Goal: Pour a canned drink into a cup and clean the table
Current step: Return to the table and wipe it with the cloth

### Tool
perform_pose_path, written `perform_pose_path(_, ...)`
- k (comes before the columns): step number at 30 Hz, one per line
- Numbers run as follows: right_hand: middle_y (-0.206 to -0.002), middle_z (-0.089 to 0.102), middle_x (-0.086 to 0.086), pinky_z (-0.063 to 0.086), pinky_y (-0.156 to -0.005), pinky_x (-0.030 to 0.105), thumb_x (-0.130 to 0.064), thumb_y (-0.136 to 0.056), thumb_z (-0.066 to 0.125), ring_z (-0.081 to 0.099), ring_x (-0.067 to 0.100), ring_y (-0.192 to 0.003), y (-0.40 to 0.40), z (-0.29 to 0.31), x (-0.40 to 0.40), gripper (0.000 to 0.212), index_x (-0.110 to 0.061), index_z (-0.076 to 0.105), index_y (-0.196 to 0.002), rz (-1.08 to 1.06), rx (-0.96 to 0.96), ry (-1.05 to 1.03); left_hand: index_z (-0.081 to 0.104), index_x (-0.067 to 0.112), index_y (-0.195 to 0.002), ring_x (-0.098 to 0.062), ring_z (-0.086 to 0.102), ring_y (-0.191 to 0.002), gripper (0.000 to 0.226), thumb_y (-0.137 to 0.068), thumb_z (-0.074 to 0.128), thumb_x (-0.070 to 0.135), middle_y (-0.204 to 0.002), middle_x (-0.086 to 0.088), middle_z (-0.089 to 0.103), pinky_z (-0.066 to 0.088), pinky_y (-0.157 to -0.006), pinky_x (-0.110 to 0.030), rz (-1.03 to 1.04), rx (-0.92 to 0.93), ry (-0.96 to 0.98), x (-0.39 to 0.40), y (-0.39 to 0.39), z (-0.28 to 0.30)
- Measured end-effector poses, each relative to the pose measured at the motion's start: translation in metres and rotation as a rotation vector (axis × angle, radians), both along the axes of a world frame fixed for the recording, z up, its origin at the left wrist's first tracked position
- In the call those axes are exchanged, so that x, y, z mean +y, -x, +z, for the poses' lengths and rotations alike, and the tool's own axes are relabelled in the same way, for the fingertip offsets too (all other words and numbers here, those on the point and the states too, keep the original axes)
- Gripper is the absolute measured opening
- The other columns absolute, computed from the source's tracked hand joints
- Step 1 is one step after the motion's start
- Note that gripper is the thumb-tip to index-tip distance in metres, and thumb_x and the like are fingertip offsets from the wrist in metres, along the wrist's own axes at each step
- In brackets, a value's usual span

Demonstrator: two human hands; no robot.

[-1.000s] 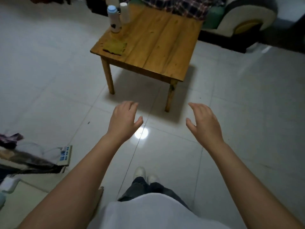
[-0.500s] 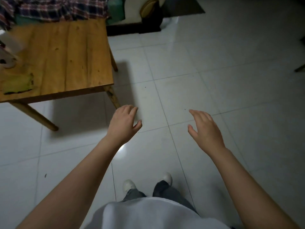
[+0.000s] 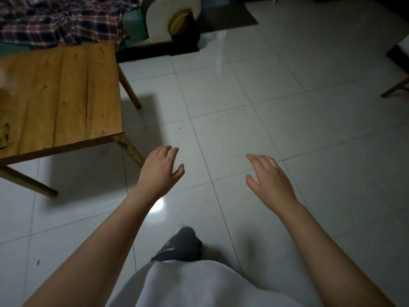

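A low wooden table (image 3: 66, 94) stands at the left of the view, its near right corner just beyond my left hand. A sliver of a yellow-green cloth (image 3: 4, 135) lies on the table at the left frame edge. No can or cup shows in this view. My left hand (image 3: 161, 169) hovers over the floor by the table's front right leg, fingers relaxed, holding nothing. My right hand (image 3: 269, 180) hangs level with it further right, fingers loosely spread and empty.
White floor tiles (image 3: 265, 107) stretch out ahead and to the right. A sofa with a plaid cloth (image 3: 62, 23) and a round armrest (image 3: 174, 18) sits behind the table. A wooden leg (image 3: 396, 88) pokes in at the right edge. My foot (image 3: 181, 244) is below.
The view has swung right: the table has slid to the left and the bottle and cup on it have left the frame. Both hands stay raised and empty. One foot has stepped forward.
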State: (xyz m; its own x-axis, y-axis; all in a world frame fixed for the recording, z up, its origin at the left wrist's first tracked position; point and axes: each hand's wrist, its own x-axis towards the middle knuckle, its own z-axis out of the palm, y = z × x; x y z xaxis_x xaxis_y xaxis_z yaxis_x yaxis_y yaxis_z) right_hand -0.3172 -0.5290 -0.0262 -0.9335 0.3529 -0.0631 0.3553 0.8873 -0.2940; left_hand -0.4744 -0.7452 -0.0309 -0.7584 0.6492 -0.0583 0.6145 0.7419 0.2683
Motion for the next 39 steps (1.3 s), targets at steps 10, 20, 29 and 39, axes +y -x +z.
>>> perform_pose_path(10,-0.134,0.050,0.007,0.034,-0.102,0.036,-0.019,-0.089,0.053,0.039,0.025,-0.128,0.127,-0.011,0.074,0.050,-0.010,0.040,-0.136,0.069,0.012,-0.017,0.043,0.005,-0.132,-0.031,0.045,-0.122,0.052,-0.090,0.051,0.033,-0.132,-0.017,0.050,0.036,-0.103,-0.041,0.073,-0.022,0.009,0.061,0.126,-0.018)
perform_pose_path(20,-0.137,0.047,0.006,0.033,-0.104,0.035,-0.021,-0.091,0.050,0.036,0.022,-0.130,0.296,0.006,0.154,0.050,-0.011,0.037,-0.138,0.080,0.044,-0.024,0.045,0.003,-0.131,-0.032,0.046,-0.121,0.051,-0.089,0.053,0.031,-0.129,-0.017,0.051,0.036,-0.101,-0.040,0.090,-0.003,-0.008,0.139,0.282,0.002)
perform_pose_path(29,-0.137,0.047,0.006,0.031,-0.105,0.035,-0.023,-0.092,0.050,0.035,0.022,-0.131,0.429,-0.007,0.231,0.049,-0.012,0.037,-0.138,0.136,0.040,0.009,0.044,0.005,-0.133,-0.029,0.044,-0.124,0.051,-0.090,0.052,0.032,-0.132,-0.015,0.050,0.035,-0.104,-0.040,0.190,-0.022,0.029,0.193,0.393,-0.009)
perform_pose_path(39,-0.135,0.049,0.006,0.032,-0.103,0.033,-0.022,-0.091,0.052,0.038,0.023,-0.129,0.620,-0.001,0.339,0.049,-0.011,0.039,-0.137,0.370,-0.002,0.014,0.045,0.006,-0.132,-0.027,0.046,-0.122,0.051,-0.090,0.051,0.033,-0.130,-0.014,0.052,0.037,-0.103,-0.040,0.458,-0.046,-0.029,0.291,0.532,-0.010)
